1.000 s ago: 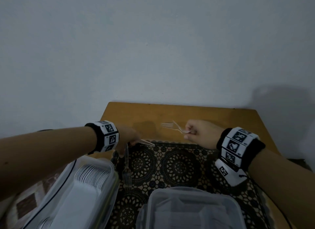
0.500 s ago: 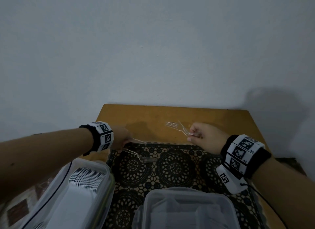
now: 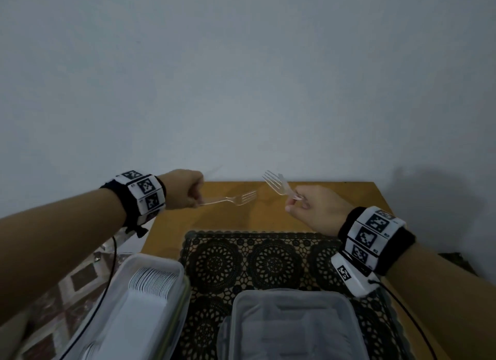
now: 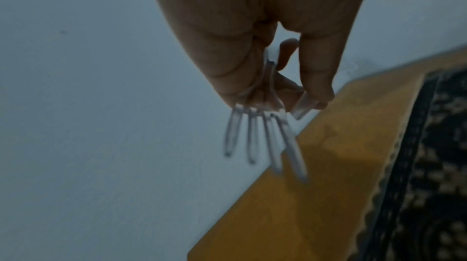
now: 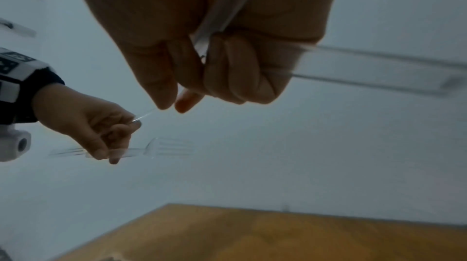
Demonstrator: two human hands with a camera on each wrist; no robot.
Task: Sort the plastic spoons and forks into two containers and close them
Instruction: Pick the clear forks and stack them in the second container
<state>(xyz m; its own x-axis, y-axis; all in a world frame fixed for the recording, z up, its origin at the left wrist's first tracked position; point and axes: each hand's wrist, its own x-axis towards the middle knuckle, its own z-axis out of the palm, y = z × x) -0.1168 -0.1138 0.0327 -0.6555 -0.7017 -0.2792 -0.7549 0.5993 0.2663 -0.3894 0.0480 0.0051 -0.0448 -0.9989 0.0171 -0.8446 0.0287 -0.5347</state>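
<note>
In the head view my left hand (image 3: 197,200) grips a clear plastic fork (image 3: 241,197) by its handle, tines pointing right, above the table's far edge. A second clear handle (image 4: 300,109) sticks out between the same fingers in the left wrist view, beside the blurred tines (image 4: 252,137). My right hand (image 3: 291,205) pinches two clear forks (image 3: 275,181), tines up and to the left, and their handles (image 5: 379,69) run through the fist. Both hands are in the air, a short way apart. A clear container (image 3: 171,268) at the lower left holds stacked white spoons (image 3: 153,279). Another clear container (image 3: 290,298) sits bottom centre.
A wooden table (image 3: 349,196) stands against a plain grey wall. A black lace mat (image 3: 268,260) covers its near part, under the centre container. A patterned surface (image 3: 80,279) lies left of the table, under the left container. Thin cables run from both wristbands.
Both hands have risen off the mat and table. The left hand's fork swung from hanging down to pointing right. The right hand's forks lifted and tilted upward.
</note>
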